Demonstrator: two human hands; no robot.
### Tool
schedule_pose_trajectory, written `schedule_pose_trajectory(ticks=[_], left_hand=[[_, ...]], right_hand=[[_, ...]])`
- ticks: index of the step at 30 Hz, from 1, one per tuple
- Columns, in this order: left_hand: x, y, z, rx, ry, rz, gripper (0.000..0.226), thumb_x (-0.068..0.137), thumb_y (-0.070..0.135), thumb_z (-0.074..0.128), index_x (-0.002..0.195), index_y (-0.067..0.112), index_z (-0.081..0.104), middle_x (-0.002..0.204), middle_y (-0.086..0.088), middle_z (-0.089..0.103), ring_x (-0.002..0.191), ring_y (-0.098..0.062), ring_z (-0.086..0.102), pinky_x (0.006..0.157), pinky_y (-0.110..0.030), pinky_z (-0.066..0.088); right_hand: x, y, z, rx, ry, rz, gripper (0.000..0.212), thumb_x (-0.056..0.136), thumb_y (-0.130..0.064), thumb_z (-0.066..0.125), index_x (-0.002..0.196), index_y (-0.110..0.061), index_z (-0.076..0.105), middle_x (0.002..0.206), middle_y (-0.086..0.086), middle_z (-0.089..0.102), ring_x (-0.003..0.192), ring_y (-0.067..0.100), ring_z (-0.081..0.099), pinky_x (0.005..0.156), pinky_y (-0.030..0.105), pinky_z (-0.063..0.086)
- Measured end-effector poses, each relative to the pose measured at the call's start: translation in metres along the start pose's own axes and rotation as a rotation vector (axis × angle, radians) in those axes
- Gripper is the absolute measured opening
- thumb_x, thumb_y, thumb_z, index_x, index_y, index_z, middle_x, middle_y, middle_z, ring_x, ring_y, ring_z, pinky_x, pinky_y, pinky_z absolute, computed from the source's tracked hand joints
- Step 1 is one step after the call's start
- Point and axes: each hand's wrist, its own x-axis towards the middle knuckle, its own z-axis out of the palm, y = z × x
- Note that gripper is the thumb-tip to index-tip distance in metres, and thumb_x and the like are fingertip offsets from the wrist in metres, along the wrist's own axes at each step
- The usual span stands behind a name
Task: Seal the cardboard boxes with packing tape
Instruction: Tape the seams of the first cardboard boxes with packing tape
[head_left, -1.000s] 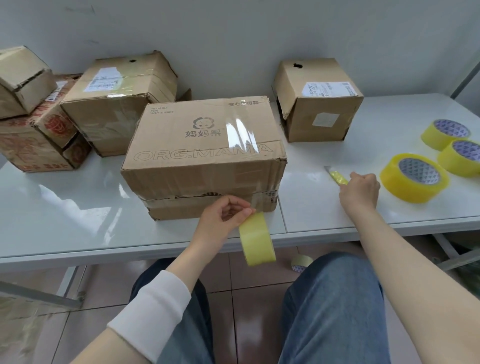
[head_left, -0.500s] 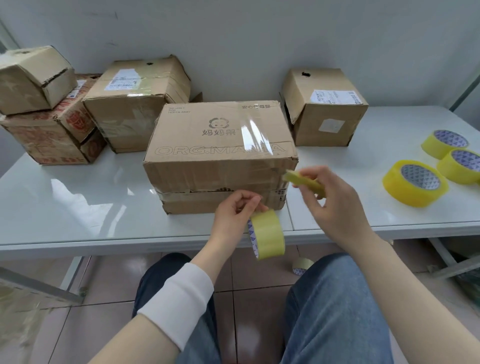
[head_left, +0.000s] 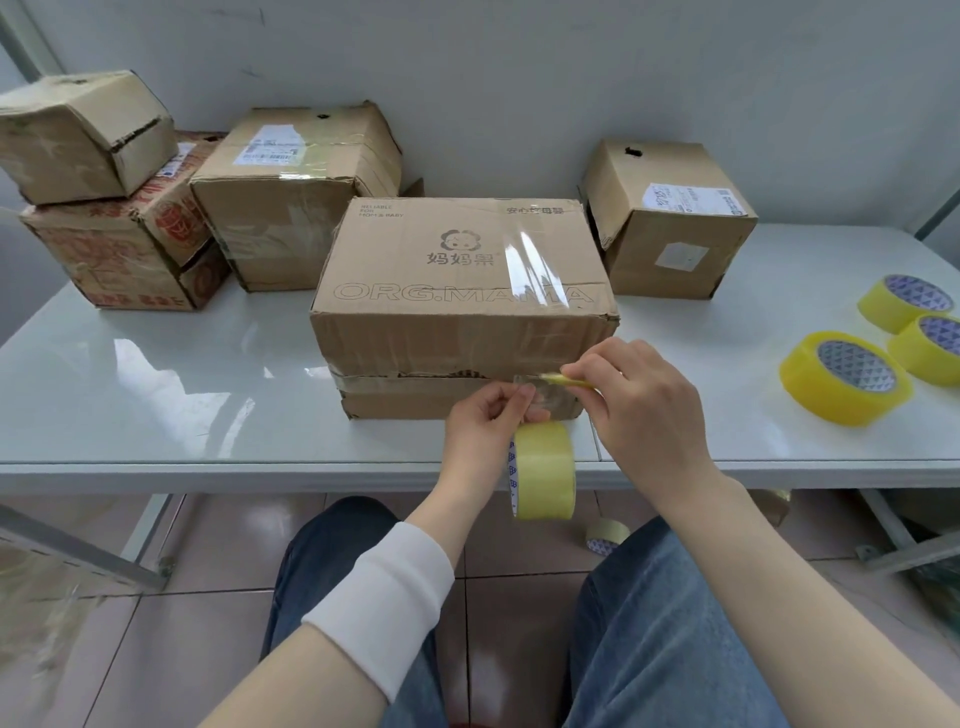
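Five boxes (head_left: 462, 322), five tape rolls (head_left: 545, 467), one cutter (head_left: 574, 382)

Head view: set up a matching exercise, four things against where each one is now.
Things: 1 printed brown cardboard box; 2 yellow tape roll with a pulled-out strip; 3 small yellow cutter; 4 small, nearly spent tape roll.
Places: a on the tiled floor; b gripped in the right hand; c mid white table; d hanging from the strip the left hand pinches.
Pairs: 1-c, 2-d, 3-b, 4-a.
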Motion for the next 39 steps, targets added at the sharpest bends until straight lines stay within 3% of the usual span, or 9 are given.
schedule_pose_trajectory(ticks=[11,25,30,33,37,39], left_hand=[[0.005,0.003,0.0,0.016,0.033,-0.042,0.019,0.092,0.023,0.059,0.076,0.019,0.067,0.063,0.009,0.071,0.066,0.001,0.067,0.058,-0.005,0.044],[0.001,0.006,-0.002,0.045,-0.043,-0.03,0.019,0.092,0.015,0.059,0.075,0.009,0.063,0.062,0.01,0.07,0.067,0.0,0.068,0.06,-0.009,0.047],[-0.005,0.001,-0.01,0.161,-0.035,-0.035,0.018,0.091,0.022,0.06,0.074,0.019,0.065,0.065,0.01,0.071,0.069,0.0,0.066,0.065,-0.011,0.048],[-0.015,-0.001,-0.011,0.141,-0.09,-0.039,0.017,0.091,0.02,0.06,0.076,0.021,0.066,0.067,0.008,0.072,0.071,0.001,0.067,0.063,-0.008,0.046],[-0.023,0.011,0.004,0.137,-0.214,0.102,0.016,0.091,0.014,0.059,0.078,0.02,0.066,0.066,0.009,0.071,0.07,-0.001,0.066,0.067,-0.011,0.047],[-0.023,0.017,0.015,0.136,-0.27,0.139,0.014,0.09,0.014,0.06,0.079,0.02,0.067,0.067,0.009,0.07,0.071,-0.003,0.065,0.068,-0.014,0.048]], right_hand=[[0.002,-0.002,0.009,0.006,0.045,0.016,0.01,0.073,-0.005,0.078,0.078,-0.004,0.07,0.074,0.009,0.066,0.06,0.027,0.057,0.05,0.026,0.046],[-0.007,0.006,0.006,-0.047,0.04,0.026,0.013,0.07,-0.005,0.081,0.078,-0.004,0.071,0.074,0.01,0.066,0.06,0.026,0.059,0.049,0.025,0.045],[-0.021,0.023,0.003,-0.137,-0.033,0.122,0.015,0.067,-0.003,0.082,0.075,-0.004,0.07,0.071,0.01,0.064,0.057,0.028,0.056,0.046,0.027,0.042],[-0.033,0.027,-0.006,0.046,-0.092,0.233,0.013,0.076,-0.012,0.076,0.084,-0.005,0.07,0.076,0.006,0.067,0.06,0.022,0.059,0.048,0.019,0.042],[-0.037,0.018,-0.014,0.655,-0.157,0.776,0.006,0.089,-0.024,0.061,0.086,-0.027,0.057,0.082,-0.007,0.065,0.068,0.008,0.058,0.055,0.014,0.042],[-0.036,0.019,-0.018,0.914,-0.2,0.936,0.007,0.089,-0.037,0.057,0.089,-0.03,0.057,0.086,-0.011,0.065,0.072,0.004,0.058,0.057,0.011,0.042]])
